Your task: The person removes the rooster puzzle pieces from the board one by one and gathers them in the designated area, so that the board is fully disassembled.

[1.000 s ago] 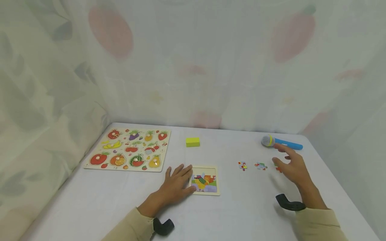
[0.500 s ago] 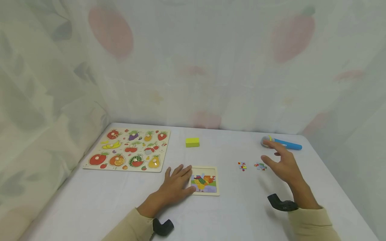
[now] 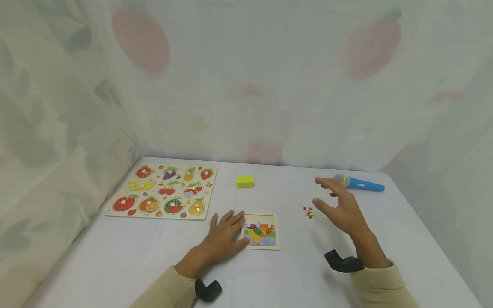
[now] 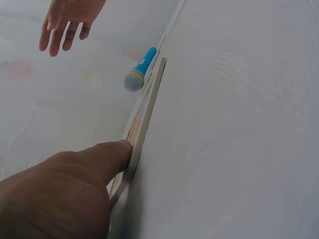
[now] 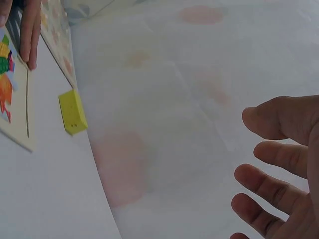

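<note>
My left hand (image 3: 221, 241) rests with straight fingers on the left edge of a small wooden jigsaw puzzle tray (image 3: 277, 233). Inside it, the lower part is filled with a colourful bird picture (image 3: 259, 233), and bare wood shows at the top. In the left wrist view the thumb (image 4: 114, 154) lies on the tray's rim. My right hand (image 3: 344, 214) hovers above the table with fingers spread and nothing between them. Just left of its thumb lies a loose jigsaw piece (image 3: 310, 212). In the right wrist view its fingers (image 5: 271, 186) are apart, away from any object.
A toy microphone (image 3: 363, 184), blue with a grey head, lies behind the right hand. A yellow block (image 3: 245, 182) stands beyond the tray. At the left is a large fruit knob puzzle board (image 3: 208, 188). Patterned curtains (image 3: 246, 85) hang around the white table (image 3: 154, 252).
My right hand has moved left across the loose jigsaw pieces, staying open. The middle piece, visible earlier, is now hidden behind it. My left hand has stayed on the tray.
</note>
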A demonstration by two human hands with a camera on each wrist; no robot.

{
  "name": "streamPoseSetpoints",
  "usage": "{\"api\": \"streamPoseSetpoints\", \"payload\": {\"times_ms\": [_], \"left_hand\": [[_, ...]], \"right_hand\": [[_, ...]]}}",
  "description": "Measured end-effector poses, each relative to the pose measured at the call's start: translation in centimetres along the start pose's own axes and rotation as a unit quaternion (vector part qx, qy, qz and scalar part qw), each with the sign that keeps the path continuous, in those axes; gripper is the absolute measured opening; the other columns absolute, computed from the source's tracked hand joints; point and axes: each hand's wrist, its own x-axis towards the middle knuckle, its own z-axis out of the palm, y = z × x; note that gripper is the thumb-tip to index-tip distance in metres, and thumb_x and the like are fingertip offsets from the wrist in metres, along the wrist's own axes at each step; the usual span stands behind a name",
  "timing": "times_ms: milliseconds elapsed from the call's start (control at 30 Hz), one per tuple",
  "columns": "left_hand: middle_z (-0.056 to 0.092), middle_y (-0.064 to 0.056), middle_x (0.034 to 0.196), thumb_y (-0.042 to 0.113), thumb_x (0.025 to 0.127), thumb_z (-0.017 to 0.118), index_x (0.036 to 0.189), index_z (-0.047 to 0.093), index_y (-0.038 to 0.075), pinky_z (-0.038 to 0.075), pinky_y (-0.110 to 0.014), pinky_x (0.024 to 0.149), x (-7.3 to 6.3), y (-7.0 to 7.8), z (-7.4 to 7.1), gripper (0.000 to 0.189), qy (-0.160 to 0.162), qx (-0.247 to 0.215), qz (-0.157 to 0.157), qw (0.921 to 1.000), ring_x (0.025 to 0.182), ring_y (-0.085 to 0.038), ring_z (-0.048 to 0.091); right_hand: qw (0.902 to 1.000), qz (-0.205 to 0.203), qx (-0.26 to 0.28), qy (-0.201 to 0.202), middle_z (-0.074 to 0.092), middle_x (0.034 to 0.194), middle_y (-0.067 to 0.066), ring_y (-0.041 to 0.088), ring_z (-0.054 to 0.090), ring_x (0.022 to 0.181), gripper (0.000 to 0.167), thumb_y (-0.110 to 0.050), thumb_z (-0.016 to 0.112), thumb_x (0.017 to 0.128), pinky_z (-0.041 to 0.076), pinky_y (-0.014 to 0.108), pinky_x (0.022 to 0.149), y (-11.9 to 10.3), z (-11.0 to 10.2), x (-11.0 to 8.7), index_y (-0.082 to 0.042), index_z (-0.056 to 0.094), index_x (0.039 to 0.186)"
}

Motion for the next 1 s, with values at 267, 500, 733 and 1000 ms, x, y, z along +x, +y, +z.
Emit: {"api": "streamPoseSetpoints", "payload": {"times_ms": [267,500,733,1000], "left_hand": [[0.033,-0.001,0.154,0.053,0.091,0.058,0.146,0.044,0.01,0.004,-0.066,0.106,0.0,0.0,-0.1,0.071,-0.001,-0.001,-0.002,1.0,0.142,-0.03,0.021],[0.034,-0.001,0.153,0.053,0.091,0.058,0.145,0.045,0.01,0.004,-0.066,0.105,0.1,-0.1,0.1,0.07,0.002,-0.005,0.002,1.0,0.141,-0.031,0.022],[0.034,0.0,0.153,0.054,0.091,0.057,0.145,0.045,0.011,0.004,-0.067,0.105,0.1,-0.2,0.1,0.071,0.001,-0.004,0.0,1.0,0.141,-0.031,0.022],[0.033,-0.001,0.154,0.054,0.092,0.055,0.146,0.044,0.01,0.004,-0.067,0.105,-0.1,0.0,-0.1,0.071,-0.003,-0.008,0.0,1.0,0.142,-0.031,0.021]], "right_hand": [[0.9993,0.019,0.029,-0.013,0.055,0.132,0.005,0.025,0.049,0.116,0.051,-0.011,0.072,0.087,0.041,0.049,0.088,-1.6,2.3,0.5,-0.01,0.055,0.135],[0.9977,0.04,0.045,-0.032,0.054,0.132,0.005,0.024,0.048,0.117,0.05,-0.016,0.071,0.088,0.041,0.053,0.091,-2.9,4.6,0.6,-0.011,0.055,0.135],[0.9967,0.045,0.049,-0.048,0.054,0.132,0.002,0.022,0.048,0.116,0.051,-0.017,0.071,0.088,0.042,0.052,0.092,-3.6,6.9,0.8,-0.014,0.055,0.136],[0.9942,0.047,0.076,-0.059,0.056,0.128,0.001,0.022,0.049,0.113,0.048,-0.016,0.072,0.087,0.042,0.054,0.09,-3.3,9.5,0.4,-0.015,0.058,0.133]]}}
